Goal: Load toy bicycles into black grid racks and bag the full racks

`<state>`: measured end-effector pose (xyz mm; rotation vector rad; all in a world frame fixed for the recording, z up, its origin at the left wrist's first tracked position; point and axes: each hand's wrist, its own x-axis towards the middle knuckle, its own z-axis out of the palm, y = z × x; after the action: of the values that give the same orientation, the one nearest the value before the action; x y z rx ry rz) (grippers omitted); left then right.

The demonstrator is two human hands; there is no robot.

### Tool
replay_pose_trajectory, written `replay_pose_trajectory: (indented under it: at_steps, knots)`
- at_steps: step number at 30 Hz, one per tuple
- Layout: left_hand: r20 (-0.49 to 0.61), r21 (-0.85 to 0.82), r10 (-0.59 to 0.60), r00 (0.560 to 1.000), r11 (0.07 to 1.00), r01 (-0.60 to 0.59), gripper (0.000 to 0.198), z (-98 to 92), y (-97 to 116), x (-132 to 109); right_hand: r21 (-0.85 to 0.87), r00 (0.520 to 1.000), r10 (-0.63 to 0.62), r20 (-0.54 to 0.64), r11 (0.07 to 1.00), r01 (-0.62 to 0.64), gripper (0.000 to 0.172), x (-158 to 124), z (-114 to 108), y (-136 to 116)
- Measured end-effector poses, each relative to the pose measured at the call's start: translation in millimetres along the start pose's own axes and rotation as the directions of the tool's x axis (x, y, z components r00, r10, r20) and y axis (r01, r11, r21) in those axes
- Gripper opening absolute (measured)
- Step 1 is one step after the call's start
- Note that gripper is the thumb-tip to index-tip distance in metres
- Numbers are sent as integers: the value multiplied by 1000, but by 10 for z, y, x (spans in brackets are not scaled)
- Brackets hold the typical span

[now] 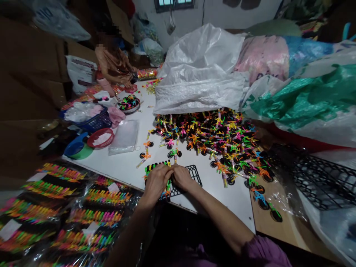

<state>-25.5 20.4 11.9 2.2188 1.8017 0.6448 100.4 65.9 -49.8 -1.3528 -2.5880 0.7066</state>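
My left hand (158, 181) is bent over a row of colourful toy bicycles (148, 168) set in a black plastic grid tray (196, 176). My right hand (182, 178) meets it from the right, over the tray's bare grid. Both hands have their fingers closed, thumbs and fingertips together; whatever they pinch is hidden. Just beyond the fingertips is a green toy bicycle (174, 152) with black wheels and a small filled tube. Further left, an orange toy bicycle (146, 151) and a pink one (169, 144) lie on the white table (155, 104).
A heap of toy bicycles (219, 137) spreads beneath a big white sack (203, 74). Black grid trays (319, 181) are stacked at right. Plastic sleeves (124, 137), a red basket (100, 138) and a blue basket (94, 120) stand left. Packed toys (94, 215) lie lower left. A co-worker (111, 66) sits behind.
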Motion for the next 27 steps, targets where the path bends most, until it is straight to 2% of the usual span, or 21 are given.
replay_pose_trajectory:
  at_steps: [4, 6, 9, 10, 13, 15, 17, 19, 21, 23, 25, 27]
  knots:
    - [7, 47, 5, 1000, 999, -6, 20, 10, 37, -96, 228, 995, -59, 85, 973, 38, 21, -22, -162, 106]
    - [-21, 68, 26, 999, 997, -24, 18, 30, 53, -148, 274, 996, 0, 91, 961, -25, 20, 18, -268, 152]
    - [-48, 134, 48, 998, 990, -42, 15, 52, 64, -175, 88, 969, 248, 10, 965, -248, 27, 197, -364, 132]
    - [-51, 154, 53, 997, 987, -45, 15, 51, 64, -175, 17, 955, 296, -22, 955, -296, 29, 269, -371, 101]
    - [-50, 176, 84, 995, 982, -74, 14, 28, 66, -186, -97, 945, 316, -87, 941, -324, 28, 427, -346, 20]
    - [-48, 177, 111, 993, 979, -101, 15, 15, 71, -206, -90, 937, 333, -102, 935, -342, 26, 450, -330, 40]
    - [-55, 191, 118, 992, 976, -105, 16, 16, 74, -223, 19, 922, 383, -59, 924, -383, 23, 400, -346, 132]
    - [-62, 220, 111, 992, 971, -95, 16, 34, 66, -223, 259, 922, 387, 14, 889, -378, 22, 284, -383, 257]
    - [-60, 251, 124, 990, 962, -105, 16, 71, 34, -200, 552, 943, 332, 37, 779, -296, 26, 120, -393, 362]
    - [-76, 276, 149, 986, 953, -123, 17, 122, -26, -151, 770, 950, 313, 10, 603, -207, 34, -48, -330, 405]
    - [-107, 294, 170, 980, 947, -132, 18, 173, -100, -83, 897, 941, 336, 39, 403, -181, 37, -177, -202, 376]
    - [-135, 310, 163, 977, 944, -115, 19, 209, -154, -16, 952, 948, 316, 46, 273, -137, 38, -255, -74, 297]
